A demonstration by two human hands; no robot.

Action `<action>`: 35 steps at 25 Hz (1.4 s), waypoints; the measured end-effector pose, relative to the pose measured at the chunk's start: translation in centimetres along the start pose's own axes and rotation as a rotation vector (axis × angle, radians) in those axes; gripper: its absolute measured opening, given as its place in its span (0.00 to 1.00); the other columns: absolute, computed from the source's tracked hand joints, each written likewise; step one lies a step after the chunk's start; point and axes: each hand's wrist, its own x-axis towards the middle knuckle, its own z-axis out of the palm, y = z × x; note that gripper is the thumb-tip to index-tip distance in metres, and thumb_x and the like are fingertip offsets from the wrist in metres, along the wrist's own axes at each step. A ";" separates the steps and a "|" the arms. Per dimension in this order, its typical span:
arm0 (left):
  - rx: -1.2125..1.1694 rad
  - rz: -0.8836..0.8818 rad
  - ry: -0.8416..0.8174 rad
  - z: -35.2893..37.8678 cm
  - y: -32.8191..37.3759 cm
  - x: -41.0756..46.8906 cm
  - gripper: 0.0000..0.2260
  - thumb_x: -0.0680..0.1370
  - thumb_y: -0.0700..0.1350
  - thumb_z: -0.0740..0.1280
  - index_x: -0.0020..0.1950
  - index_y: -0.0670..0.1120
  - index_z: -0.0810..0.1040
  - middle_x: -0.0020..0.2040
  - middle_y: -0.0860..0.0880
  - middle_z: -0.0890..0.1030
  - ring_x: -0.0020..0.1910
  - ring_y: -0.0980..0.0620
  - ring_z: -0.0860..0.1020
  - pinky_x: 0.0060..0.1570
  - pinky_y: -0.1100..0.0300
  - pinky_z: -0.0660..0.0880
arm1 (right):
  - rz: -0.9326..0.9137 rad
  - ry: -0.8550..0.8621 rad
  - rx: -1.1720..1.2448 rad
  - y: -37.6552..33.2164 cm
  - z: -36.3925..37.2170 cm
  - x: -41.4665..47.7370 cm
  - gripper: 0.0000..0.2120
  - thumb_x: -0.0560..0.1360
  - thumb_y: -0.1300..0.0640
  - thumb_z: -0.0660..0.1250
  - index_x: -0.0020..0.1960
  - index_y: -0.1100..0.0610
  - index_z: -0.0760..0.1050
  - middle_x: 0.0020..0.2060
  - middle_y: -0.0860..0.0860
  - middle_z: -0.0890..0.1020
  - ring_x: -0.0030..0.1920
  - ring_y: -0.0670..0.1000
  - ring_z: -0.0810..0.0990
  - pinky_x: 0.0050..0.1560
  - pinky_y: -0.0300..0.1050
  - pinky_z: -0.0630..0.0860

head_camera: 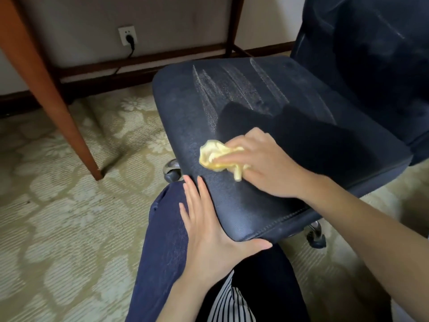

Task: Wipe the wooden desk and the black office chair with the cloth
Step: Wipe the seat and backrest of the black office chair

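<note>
The black office chair's seat [243, 96] fills the middle of the view, with pale dusty streaks across its far half; its backrest [362, 47] rises at the upper right. My right hand [267, 163] lies on the near part of the seat and holds a crumpled yellow cloth [213, 156] bunched under its fingers against the seat. My left hand [209, 231] rests flat with straight fingers against the seat's front corner, thumb under the edge. A wooden desk leg [53, 94] slants down at the left.
A patterned beige carpet [58, 217] covers the floor. A wall socket with a black plug [128, 36] sits under the desk, beside a dark wooden desk frame [232, 26]. Chair castors [171, 173] show beneath the seat. My knee in dark trousers [162, 228] touches the seat front.
</note>
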 end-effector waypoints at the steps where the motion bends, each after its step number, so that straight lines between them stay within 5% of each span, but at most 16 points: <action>1: 0.016 0.007 -0.013 -0.3 -0.1 0.1 0.64 0.54 0.77 0.65 0.75 0.52 0.31 0.73 0.56 0.27 0.73 0.56 0.29 0.71 0.47 0.33 | -0.039 -0.041 -0.009 -0.7 -0.2 -1.1 0.24 0.69 0.66 0.61 0.58 0.46 0.80 0.55 0.47 0.78 0.50 0.51 0.67 0.53 0.53 0.67; 7: 0.242 0.065 -0.103 -2.8 -1.7 0.8 0.63 0.53 0.82 0.57 0.73 0.52 0.28 0.73 0.55 0.26 0.72 0.58 0.29 0.70 0.49 0.29 | -0.230 -0.264 -0.098 -2.8 -2.2 -4.4 0.24 0.70 0.60 0.55 0.59 0.45 0.79 0.53 0.44 0.78 0.47 0.47 0.66 0.50 0.41 0.67; 10: 0.225 0.040 -0.102 -3.2 -2.1 0.9 0.64 0.51 0.82 0.59 0.72 0.53 0.27 0.72 0.57 0.26 0.72 0.59 0.29 0.70 0.51 0.28 | -0.297 -0.293 -0.149 -2.1 -2.6 -2.8 0.22 0.70 0.61 0.61 0.59 0.45 0.79 0.52 0.45 0.78 0.46 0.47 0.66 0.48 0.43 0.69; 14: 0.144 0.020 -0.112 -3.8 -2.5 1.1 0.62 0.51 0.79 0.63 0.72 0.59 0.31 0.73 0.63 0.31 0.72 0.65 0.33 0.71 0.54 0.30 | -0.121 -0.261 -0.096 0.2 -1.7 2.8 0.23 0.72 0.66 0.62 0.60 0.45 0.78 0.55 0.49 0.75 0.49 0.48 0.64 0.54 0.54 0.69; 22: 0.179 -0.039 -0.138 -4.9 -3.1 1.4 0.60 0.49 0.79 0.62 0.72 0.64 0.34 0.70 0.71 0.32 0.70 0.70 0.33 0.68 0.59 0.27 | 0.229 0.001 -0.190 2.4 2.8 12.8 0.16 0.79 0.59 0.59 0.64 0.48 0.73 0.62 0.50 0.70 0.59 0.56 0.65 0.58 0.50 0.61; 29: 0.127 -0.071 -0.157 -4.7 -3.4 1.5 0.58 0.50 0.77 0.63 0.69 0.67 0.32 0.71 0.70 0.34 0.71 0.69 0.33 0.70 0.57 0.31 | -0.116 -0.134 -0.172 -1.2 1.7 6.7 0.17 0.75 0.59 0.62 0.61 0.45 0.77 0.60 0.46 0.74 0.57 0.54 0.67 0.56 0.50 0.60; 35: 0.206 -0.021 -0.150 -5.4 -4.0 1.4 0.55 0.53 0.79 0.61 0.75 0.63 0.45 0.74 0.68 0.46 0.76 0.60 0.44 0.73 0.53 0.39 | -0.170 -0.239 -0.079 -3.9 0.1 -0.2 0.16 0.70 0.59 0.69 0.54 0.44 0.81 0.53 0.44 0.78 0.51 0.50 0.69 0.53 0.50 0.65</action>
